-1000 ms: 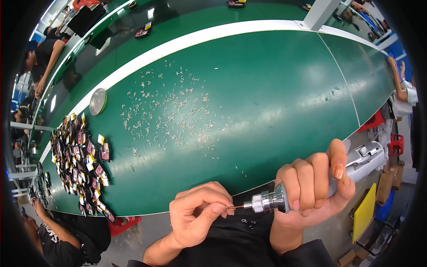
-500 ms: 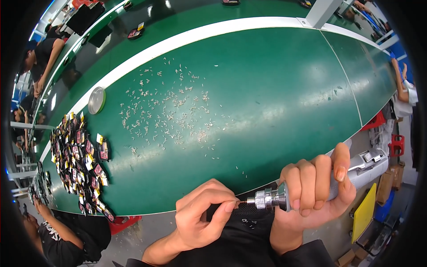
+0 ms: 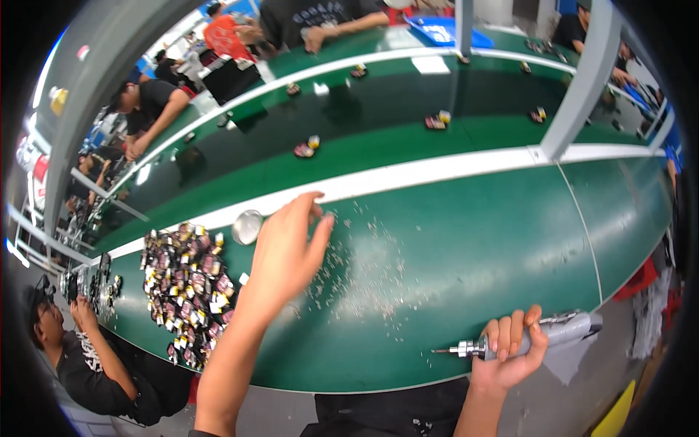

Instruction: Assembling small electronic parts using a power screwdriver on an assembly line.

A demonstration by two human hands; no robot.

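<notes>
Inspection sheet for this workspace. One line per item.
Surface: green tabletop, glossy, bordered by a white rail at its far side.
Job's things: grey power tool, thin bit pointing left; tiny pale pieces scattered mid-table.
Clutter: heap of small dark packages at left; round tin near the rail.
Left hand: over the pieces' left side; whether it grips one, cannot tell.
Right hand: fingers wrapped around the tool.
Cables: nothing seen.
Surroundings: co-worker at lower left; blue tray beyond the rail.
</notes>
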